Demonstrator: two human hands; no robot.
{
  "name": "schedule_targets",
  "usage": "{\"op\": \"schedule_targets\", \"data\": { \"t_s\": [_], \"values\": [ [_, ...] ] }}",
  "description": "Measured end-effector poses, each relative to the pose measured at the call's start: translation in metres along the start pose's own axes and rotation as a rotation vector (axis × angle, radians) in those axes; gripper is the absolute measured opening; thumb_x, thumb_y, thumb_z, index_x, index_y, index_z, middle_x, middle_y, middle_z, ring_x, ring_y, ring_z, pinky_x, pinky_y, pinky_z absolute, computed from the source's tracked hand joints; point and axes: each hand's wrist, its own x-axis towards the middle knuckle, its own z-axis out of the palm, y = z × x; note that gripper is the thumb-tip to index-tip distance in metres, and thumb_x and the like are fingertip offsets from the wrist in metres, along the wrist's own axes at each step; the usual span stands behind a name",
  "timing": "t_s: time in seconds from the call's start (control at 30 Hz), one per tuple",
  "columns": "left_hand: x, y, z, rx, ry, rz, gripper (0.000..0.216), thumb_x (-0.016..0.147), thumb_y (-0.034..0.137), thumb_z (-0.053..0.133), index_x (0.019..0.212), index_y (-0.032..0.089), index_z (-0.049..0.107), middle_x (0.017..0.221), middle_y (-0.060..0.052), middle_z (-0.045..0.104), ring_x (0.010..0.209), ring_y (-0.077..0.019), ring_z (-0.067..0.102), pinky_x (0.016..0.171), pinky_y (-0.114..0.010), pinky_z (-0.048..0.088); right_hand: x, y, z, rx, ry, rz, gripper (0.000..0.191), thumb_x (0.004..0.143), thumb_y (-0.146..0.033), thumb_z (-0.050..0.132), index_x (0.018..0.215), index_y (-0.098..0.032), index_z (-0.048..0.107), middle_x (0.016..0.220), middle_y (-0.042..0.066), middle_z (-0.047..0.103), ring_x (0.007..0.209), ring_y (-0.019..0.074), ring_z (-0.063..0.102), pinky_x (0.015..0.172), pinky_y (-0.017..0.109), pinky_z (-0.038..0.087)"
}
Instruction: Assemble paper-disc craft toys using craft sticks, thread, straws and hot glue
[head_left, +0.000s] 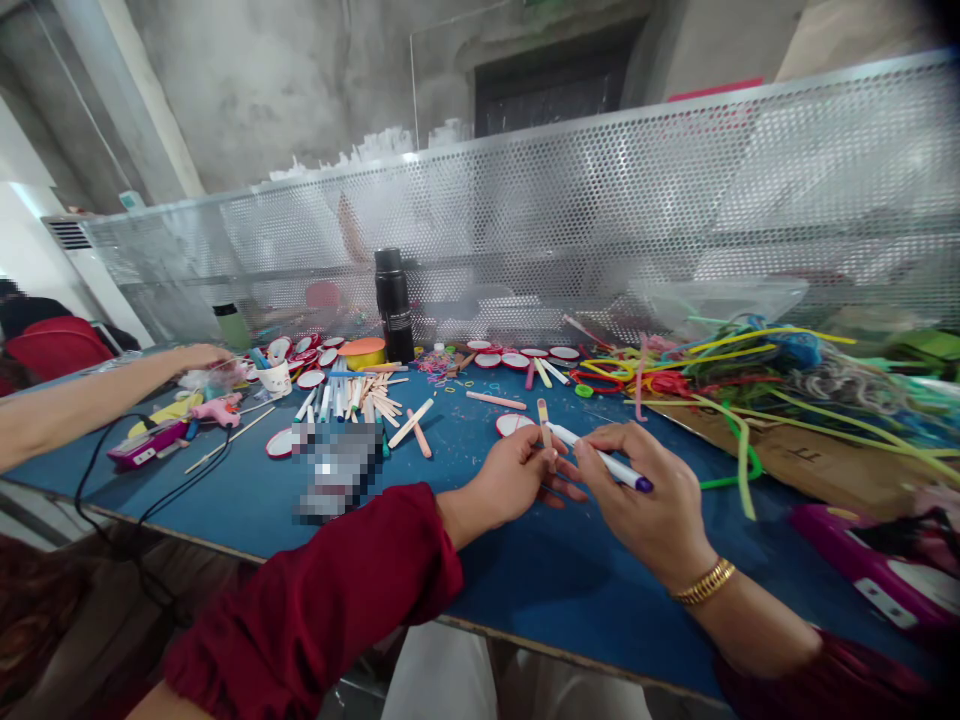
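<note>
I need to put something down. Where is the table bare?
The blue tabletop looks bare between the left maroon sleeve and gold metal bracelet, below the left hand and right hand; also between that sleeve and the thin black cable. Crowded: far right, with multicoloured tangled strips, and before the tall black bottle, with pale wooden sticks.

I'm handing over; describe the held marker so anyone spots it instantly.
Over the blue table is the right hand, gold bracelet at its wrist. It holds the white marker; a purple end distinguishes it from the craft stick in the left hand.
</note>
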Motion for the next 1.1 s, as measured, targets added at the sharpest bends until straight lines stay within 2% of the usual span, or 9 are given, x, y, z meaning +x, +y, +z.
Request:
{"op": "schedule_targets", "data": {
  "t_s": [0.7, 1.1],
  "values": [
    [0.0014, -0.0031, -0.0006, 0.010, -0.010, 0.007, 0.028, 0.085, 0.039, 0.066, 0.096, 0.019, 0.049, 0.082, -0.002, 0.066, 0.064, -0.0142, 0.069, 0.054, -0.021, 0.050, -0.0002, 0.0022, 0.0005, -0.020, 0.020, -0.056, 0.010, 0.092, -0.026, 0.066, 0.084, -0.023, 0.062, 0.078, 0.000, 0.069, 0.067, 0.0152, 0.065, 0.064, 0.028, 0.047],
    [0.0007, -0.0036, -0.0012, 0.001, -0.016, 0.008, 0.022, 0.089, 0.034, 0.062, 0.099, 0.019, 0.049, 0.084, -0.003, 0.066, 0.063, -0.0145, 0.070, 0.053, -0.022, 0.051, 0.0005, 0.0028, 0.0008, -0.024, 0.023, -0.046, 0.011, 0.093, -0.026, 0.066, 0.083, -0.023, 0.062, 0.076, -0.001, 0.069, 0.065, 0.0147, 0.064, 0.064, 0.027, 0.047]
  ]
}}
